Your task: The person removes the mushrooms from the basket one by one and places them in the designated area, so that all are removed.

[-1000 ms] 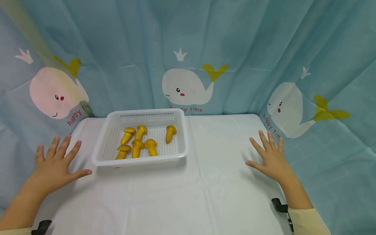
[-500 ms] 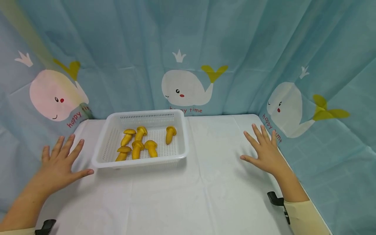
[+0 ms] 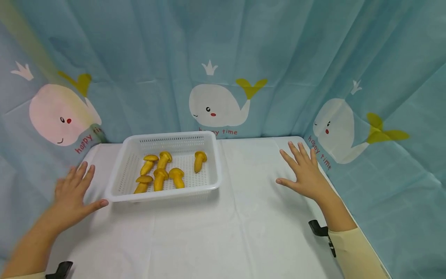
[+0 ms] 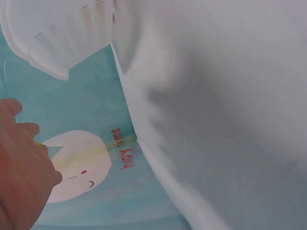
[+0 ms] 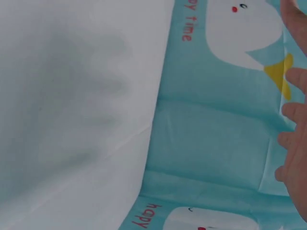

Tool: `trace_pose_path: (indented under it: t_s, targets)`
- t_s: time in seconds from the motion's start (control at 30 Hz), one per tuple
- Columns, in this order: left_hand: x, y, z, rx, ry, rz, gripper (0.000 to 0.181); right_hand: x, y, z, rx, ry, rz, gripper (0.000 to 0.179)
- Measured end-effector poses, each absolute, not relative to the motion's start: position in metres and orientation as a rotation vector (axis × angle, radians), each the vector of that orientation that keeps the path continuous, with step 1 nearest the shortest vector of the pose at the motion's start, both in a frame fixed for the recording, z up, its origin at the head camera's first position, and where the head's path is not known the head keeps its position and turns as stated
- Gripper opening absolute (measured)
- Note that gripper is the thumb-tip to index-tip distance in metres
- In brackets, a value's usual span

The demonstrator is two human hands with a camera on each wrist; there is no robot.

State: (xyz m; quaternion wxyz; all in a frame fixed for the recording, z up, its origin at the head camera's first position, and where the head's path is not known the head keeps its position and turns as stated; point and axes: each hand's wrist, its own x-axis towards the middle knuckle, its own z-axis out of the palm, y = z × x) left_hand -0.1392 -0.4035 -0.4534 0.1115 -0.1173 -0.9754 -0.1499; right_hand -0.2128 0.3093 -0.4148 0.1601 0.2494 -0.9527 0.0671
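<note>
A white perforated plastic basket (image 3: 163, 197) stands at the left of the table, with several yellow-brown mushrooms lying in it. One mushroom (image 3: 199, 161) lies apart on the basket's right side; the others, such as this mushroom (image 3: 177, 177), group toward the left and middle. My left hand (image 3: 71, 197) hovers just left of the basket, fingers spread, its thumb tip close to the basket's front left corner. Over the right part of the table, my right hand (image 3: 304, 174) is held with fingers spread and nothing in it. The left wrist view catches the basket's corner (image 4: 57, 33).
A white cloth covers the table (image 3: 195, 240). Behind and at both sides hangs a blue-green curtain (image 3: 146, 97) printed with whales. Dark wrist mounts (image 3: 318, 228) sit near the cream sleeves (image 3: 355, 252).
My right hand has moved left and farther back over the table. My left hand has shifted slightly, its fingers drawing closer together. The basket and mushrooms keep their arrangement.
</note>
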Motion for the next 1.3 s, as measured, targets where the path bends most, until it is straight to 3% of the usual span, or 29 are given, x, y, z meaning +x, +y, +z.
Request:
trace_pose_path:
  t_s: [0.87,1.3]
  targets:
    - [-0.148,-0.379,-0.466,-0.189,-2.702,-1.455,0.104,-0.236,0.247,-0.386,0.899,-2.717,0.491,0.097]
    - [-0.153,-0.371,-0.481,-0.276,-2.643,-1.507,0.104,-0.256,0.216,-0.369,0.976,-2.762,0.695,0.093]
